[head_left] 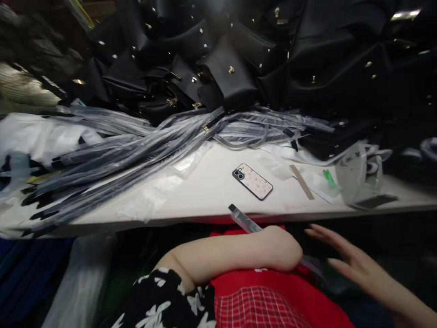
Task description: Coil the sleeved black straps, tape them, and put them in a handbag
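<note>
My left hand (282, 248) is closed around a dark strap in clear plastic wrapping (245, 221), held in front of my body just below the table edge. The strap's black end sticks out toward the table, and a blurred length of plastic shows on the other side of the fist. To the right, apart from the strap, my right hand (344, 257) is open, with its fingers spread and nothing in them. Many similar plastic-wrapped straps (136, 152) lie in a long bundle across the left and middle of the table.
A phone in a patterned case (254, 181) lies on the white table (208, 196). Black bags with metal clasps (235, 77) are heaped behind. At the right are a grey-brown strip (302, 182), a green item (329, 176) and a pale tape dispenser-like object (357, 177).
</note>
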Available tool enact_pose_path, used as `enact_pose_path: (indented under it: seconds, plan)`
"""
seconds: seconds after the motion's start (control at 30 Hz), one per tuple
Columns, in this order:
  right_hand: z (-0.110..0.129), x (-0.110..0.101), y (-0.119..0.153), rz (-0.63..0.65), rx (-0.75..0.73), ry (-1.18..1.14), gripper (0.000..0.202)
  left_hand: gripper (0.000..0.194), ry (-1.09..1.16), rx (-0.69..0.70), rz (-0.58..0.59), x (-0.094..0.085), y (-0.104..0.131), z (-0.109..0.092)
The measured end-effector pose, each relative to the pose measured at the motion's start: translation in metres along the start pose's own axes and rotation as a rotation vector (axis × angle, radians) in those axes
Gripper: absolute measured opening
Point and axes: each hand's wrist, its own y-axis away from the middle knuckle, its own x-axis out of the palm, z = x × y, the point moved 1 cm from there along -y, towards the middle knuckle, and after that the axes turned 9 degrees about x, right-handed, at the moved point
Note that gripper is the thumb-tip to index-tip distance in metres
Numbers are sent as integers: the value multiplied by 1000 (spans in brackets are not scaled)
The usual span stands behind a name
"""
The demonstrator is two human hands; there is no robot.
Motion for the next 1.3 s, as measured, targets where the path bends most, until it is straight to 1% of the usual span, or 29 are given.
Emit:
enact_pose_path:
  seconds: [0.03,0.1,0.13,0.17,0.2,0.23,0.3,0.37,0.4,0.43,0.5,0.57,0.63,0.7,0.77,0.87,0.97,1.07,1.17,1.23,1.3]
  plan:
    - [0,13,-5,110,7,-3,60,22,23,13,29,-1,-7,-1]
    - [1,29,-13,313,32,-26,46,27,109,8,44,-5,-7,7]
    - [0,32,-16,387,50,-45,44,31,178,-4,44,-6,-1,17]
    - [-3,30,-18,424,70,-69,46,30,271,-15,52,-7,8,28]
    - [-8,25,-19,434,91,-94,47,28,365,-35,76,-6,19,40]
    - [-15,18,-18,423,115,-116,48,24,474,-58,105,-4,31,53]
    - [-29,2,-16,385,164,-140,50,22,789,-92,196,4,52,73]
    - [-41,-10,-14,371,203,-156,51,22,1101,-130,267,14,64,83]
    - [-45,-14,-13,374,215,-159,52,23,1197,-146,277,18,67,84]
    - [-47,-16,-13,380,224,-162,51,24,1236,-166,261,22,68,85]
    - [-49,-19,-12,389,247,-170,51,27,1170,-210,172,24,67,83]
    - [-51,-22,-11,379,276,-182,51,28,1069,-242,65,21,65,80]
    - [-54,-25,-8,360,298,-197,49,30,1040,-264,-19,15,66,78]
    - [-58,-30,-5,334,300,-210,47,36,1096,-287,-68,10,68,77]
    - [-61,-34,-2,311,302,-220,47,41,1197,-311,-83,9,70,77]
    - [-64,-40,-1,280,308,-221,48,43,1352,-320,-73,12,71,75]
    - [-62,-44,-1,268,298,-216,49,41,1452,-326,-79,17,70,75]
    - [-58,-45,-1,271,279,-208,48,43,1520,-285,-78,20,63,76]
    - [-53,-48,-3,264,257,-192,48,52,1602,-263,3,26,52,79]
    - [-52,-54,-5,253,232,-173,47,47,1657,-239,90,30,45,78]
    - [-54,-63,-9,232,186,-150,43,37,1696,-182,174,31,43,74]
